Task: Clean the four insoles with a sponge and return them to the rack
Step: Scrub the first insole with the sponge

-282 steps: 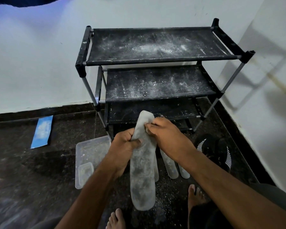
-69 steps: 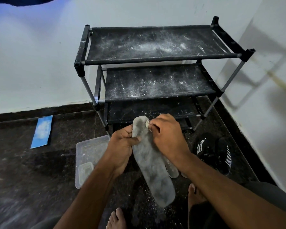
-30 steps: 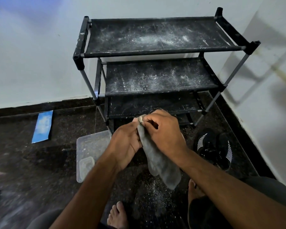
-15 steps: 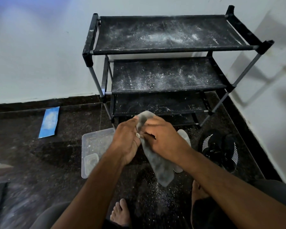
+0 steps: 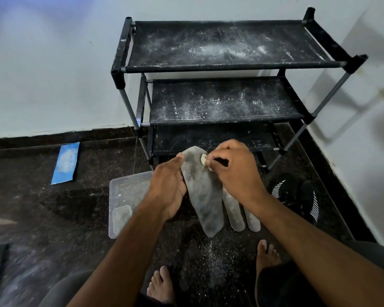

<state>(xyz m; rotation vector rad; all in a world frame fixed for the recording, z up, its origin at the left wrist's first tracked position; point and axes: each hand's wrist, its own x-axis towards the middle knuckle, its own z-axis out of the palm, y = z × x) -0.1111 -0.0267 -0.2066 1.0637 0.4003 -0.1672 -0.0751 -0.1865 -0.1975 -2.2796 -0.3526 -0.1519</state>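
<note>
Your left hand [image 5: 167,187] grips the long grey dusty insole [image 5: 201,191] along its left edge, fingers curled round it, while your right hand [image 5: 235,171] pinches the small pale sponge [image 5: 203,159] against the insole's upper tip. A second ago the insole was folded between both hands; now it hangs flat and open again, tip up, heel down over the dark speckled floor [image 5: 53,218] — so the whole face is exposed, and I judge you are starting a fresh wipe on it, with nothing yet returned.

Two pale insoles [image 5: 236,213] lie on the floor just behind the held one; a fourth I cannot make out. The black three-tier dusty shoe rack [image 5: 226,63] stands close ahead, its shelves bare of insoles, its lowest rail near your knuckles. The clear plastic tray [image 5: 124,196] sits just left of your left hand, the black striped shoes [image 5: 297,196] to the right — keep strokes downward.
</note>
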